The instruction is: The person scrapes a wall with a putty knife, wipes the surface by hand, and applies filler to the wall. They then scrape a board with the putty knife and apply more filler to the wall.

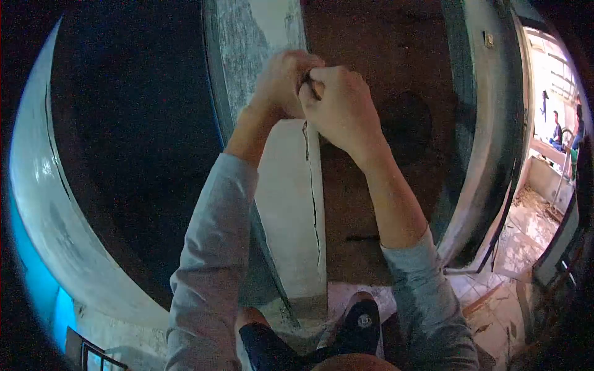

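Two hands meet at twelve o'clock before the cracked grey concrete pillar [291, 204]: my left hand [281, 83] and right hand [340, 108], each grip tightly curled, pinch a small dark object [308, 82] between them, for leverage, I judge.

Head camera looks steeply down, close over the hands [315, 102].

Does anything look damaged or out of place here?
Yes. A long jagged crack runs down the pale concrete post, starting just below the left hand and right hand, clenched together against it. Nothing else stands out.
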The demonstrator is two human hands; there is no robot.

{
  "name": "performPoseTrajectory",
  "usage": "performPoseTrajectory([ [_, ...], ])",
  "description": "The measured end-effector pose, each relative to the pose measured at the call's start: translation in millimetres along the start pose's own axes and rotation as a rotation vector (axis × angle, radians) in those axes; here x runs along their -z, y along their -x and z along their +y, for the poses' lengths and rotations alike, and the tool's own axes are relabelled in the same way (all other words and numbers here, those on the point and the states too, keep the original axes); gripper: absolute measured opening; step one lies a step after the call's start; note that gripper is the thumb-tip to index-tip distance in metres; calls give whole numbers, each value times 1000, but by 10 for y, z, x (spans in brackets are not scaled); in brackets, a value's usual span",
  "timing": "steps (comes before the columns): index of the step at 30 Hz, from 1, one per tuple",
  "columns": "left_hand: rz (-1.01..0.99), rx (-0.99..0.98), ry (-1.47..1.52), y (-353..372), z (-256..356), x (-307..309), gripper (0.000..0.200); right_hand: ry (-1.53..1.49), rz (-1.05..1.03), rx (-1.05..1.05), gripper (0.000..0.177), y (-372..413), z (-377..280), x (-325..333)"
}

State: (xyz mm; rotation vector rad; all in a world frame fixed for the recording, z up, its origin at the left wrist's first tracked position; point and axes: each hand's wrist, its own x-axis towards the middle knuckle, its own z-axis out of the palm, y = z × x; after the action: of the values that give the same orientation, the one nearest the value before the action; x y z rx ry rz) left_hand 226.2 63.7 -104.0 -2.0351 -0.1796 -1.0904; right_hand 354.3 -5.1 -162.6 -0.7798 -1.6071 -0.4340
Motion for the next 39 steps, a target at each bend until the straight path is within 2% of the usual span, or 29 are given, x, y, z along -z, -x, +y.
performPoseTrajectory([
  [2, 97, 29, 116, 52, -47, -32, 37, 2, -4, 5, 20, -32, -11, -17],
  [5, 105, 8, 55, 44, -47, -22, 36, -14, 42, 58, 20, -83, 1, -82],
  [8, 14, 2, 52, 50, -73, 62, 35, 10, -12, 35, 20, -75, -10, -77],
  [11, 46, 42, 20, 16, -51, 72, 32, 21, 49, 59, 20, -140, -58, -55],
  [13, 36, -3, 13, -38, -130, 120, 31, 24, -40, -23, 20, -160, -94, -48],
  [15, 27, -6, 23, 58, -128, 95, 31, -2, -30, -11, 21, -163, -92, -84],
  [18, 90, 45, 190, 43, -21, 72, 31, 13, -2, -16, 21, -119, -100, -66],
  [22, 136, -42, 57, 8, -109, 114, 30, 31, -9, 12, 20, -207, -192, 6],
  [24, 119, 103, 103, 81, -14, 131, 29, 25, -21, 0, 20, -175, -183, -58],
  [28, 50, 20, -6, 61, -84, 172, 34, -17, 6, 68, 20, -197, -116, -46],
  [30, 107, 59, 52, 82, -29, 167, 40, -71, -98, 37, 19, -189, -153, -17],
  [31, 197, 147, 89, 263, -305, 47, 45, -243, -99, 27, 17, -175, -214, 3],
  [32, 156, 214, 133, 230, -381, 8, 43, -386, -83, -21, 14, -139, -255, -4],
  [33, 98, 249, 168, 157, -311, 76, 41, -194, 13, 18, 14, -230, -256, -107],
  [34, 55, 279, 214, 104, -266, 148, 39, -337, 205, 153, 16, -274, -252, -172],
  [35, 16, 301, 257, 136, -259, 197, 37, -259, 127, 39, 16, -231, -316, -75],
  [38, 52, 219, 311, 278, -461, 106, 36, -180, 149, 76, 17, -289, -314, -268],
  [39, 148, 366, 219, 305, -517, 65, 38, -208, 155, 69, 19, -364, -307, -268],
])
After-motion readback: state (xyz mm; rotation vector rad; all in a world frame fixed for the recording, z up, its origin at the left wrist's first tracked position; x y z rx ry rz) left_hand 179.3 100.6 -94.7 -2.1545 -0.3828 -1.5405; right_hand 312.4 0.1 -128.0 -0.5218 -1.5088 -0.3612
